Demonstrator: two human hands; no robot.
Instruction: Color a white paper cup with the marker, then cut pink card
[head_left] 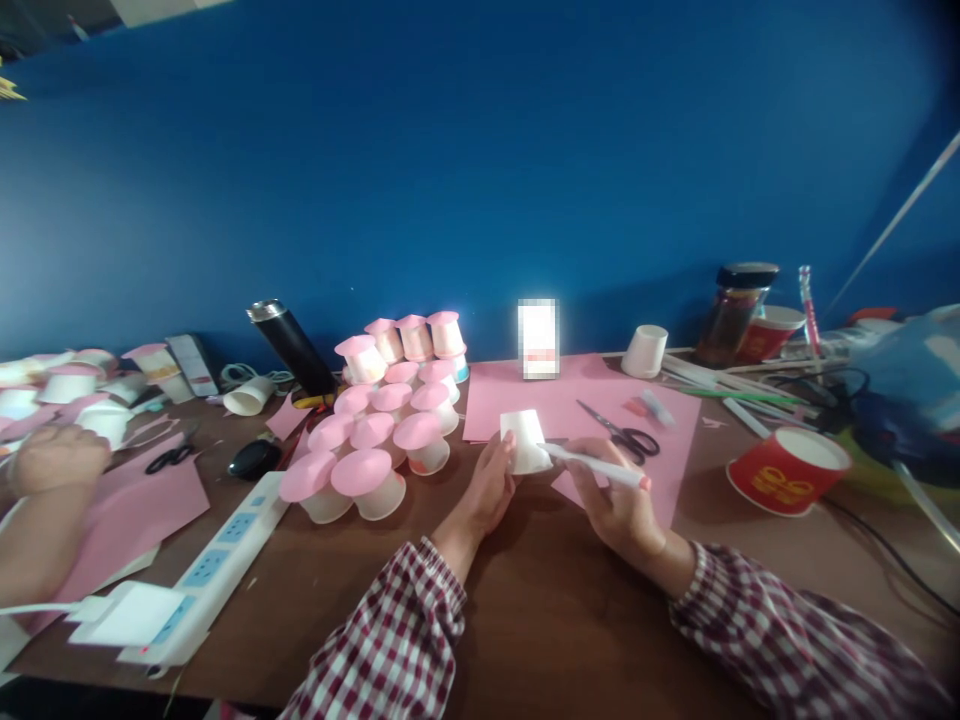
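Note:
A white paper cup point(527, 436) is gripped along its left side by my left hand point(489, 492). My right hand point(621, 512) holds a white marker pen point(600, 463) with a pinkish-red end, its tip at or very near the cup's right side; whether it touches I cannot tell. Beyond my right hand, open-bladed scissors point(626, 435) lie on a sheet of pink paper point(517, 385). Left of my hands stand several cups topped with pink paper cones point(373, 432), some stacked at the back.
A power strip point(225, 560) with a charger point(127, 612) lies at left, near another person's hand point(60, 460). A black flask point(292, 345) leans behind. Rightward are a red paper bowl point(787, 470), straws point(739, 385), a dark jar point(735, 315) and an upturned cup point(645, 350).

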